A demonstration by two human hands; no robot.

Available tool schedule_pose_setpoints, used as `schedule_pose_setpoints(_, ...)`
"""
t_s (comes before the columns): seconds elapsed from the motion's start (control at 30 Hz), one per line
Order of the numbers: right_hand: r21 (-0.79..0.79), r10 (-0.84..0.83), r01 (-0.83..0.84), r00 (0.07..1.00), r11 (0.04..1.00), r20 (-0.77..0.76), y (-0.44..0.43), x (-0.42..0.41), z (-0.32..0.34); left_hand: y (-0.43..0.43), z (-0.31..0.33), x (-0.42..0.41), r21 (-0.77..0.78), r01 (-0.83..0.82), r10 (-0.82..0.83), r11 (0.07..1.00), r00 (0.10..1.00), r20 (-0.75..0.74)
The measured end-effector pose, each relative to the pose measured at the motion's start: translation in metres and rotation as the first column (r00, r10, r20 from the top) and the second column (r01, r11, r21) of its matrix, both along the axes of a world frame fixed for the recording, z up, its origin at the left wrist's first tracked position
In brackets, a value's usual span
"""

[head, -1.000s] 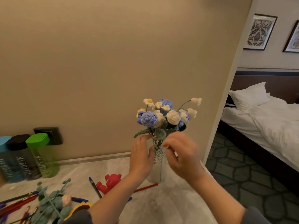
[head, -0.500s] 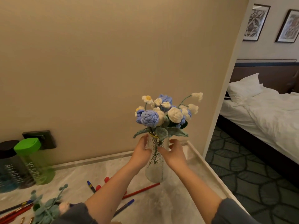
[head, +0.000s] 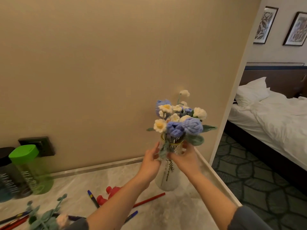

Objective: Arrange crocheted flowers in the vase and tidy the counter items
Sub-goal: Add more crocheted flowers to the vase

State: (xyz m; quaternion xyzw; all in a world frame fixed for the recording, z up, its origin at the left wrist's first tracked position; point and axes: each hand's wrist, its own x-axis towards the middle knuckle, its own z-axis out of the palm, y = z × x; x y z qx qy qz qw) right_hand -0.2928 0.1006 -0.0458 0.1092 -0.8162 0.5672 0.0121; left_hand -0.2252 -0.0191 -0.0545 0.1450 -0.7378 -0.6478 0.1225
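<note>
The right hand is holding the neck of the glass vase just below the rim. Its grip is narrow, with thumb and fingers curling round the glass. The left hand is pressing against the opposite side of the neck, thumb pointing up. Its fingers are passing behind a hanging leaf, so the state of that grip cannot be told. The vase is standing upright on the desk, its base directly below both grips. The crocheted flowers are sitting in the vase, blue and white heads spreading just above the grips. Below and left of the grips, a red pencil, a blue pen and a red toy are lying on the desk. Further left, a leafy sprig is lying near the front edge, and a green bottle is standing beside a dark bottle at the wall
</note>
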Motion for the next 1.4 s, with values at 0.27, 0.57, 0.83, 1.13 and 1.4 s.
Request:
schedule_pose_setpoints(0.27,0.064,0.159,-0.162,0.986,0.985,0.053,0.010,-0.017,0.002,0.004,0.012,-0.005,-0.116,0.102,-0.081,0.988,0.983,0.167)
schedule_pose_setpoints(0.57,0.161,-0.021,0.040,0.993,0.986,-0.119,0.011,0.000,-0.010,0.013,0.013,0.002,-0.064,0.008,0.001,0.998,0.992,0.127)
schedule_pose_setpoints(0.83,0.017,0.156,-0.156,0.988,0.988,-0.016,0.025,-0.002,-0.010,0.025,0.008,0.006,-0.006,-0.085,0.085,0.996,0.990,0.111)
schedule_pose_setpoints(1.13,0.025,0.038,-0.037,0.998,0.999,-0.044,0.030,0.018,-0.020,0.055,0.014,0.011,0.023,-0.006,0.002,1.000,0.987,0.162)
schedule_pose_setpoints(1.4,-0.022,0.192,-0.192,0.981,0.981,-0.008,0.047,0.050,-0.025,0.061,0.003,0.047,-0.037,-0.047,0.051,0.998,0.991,0.120)
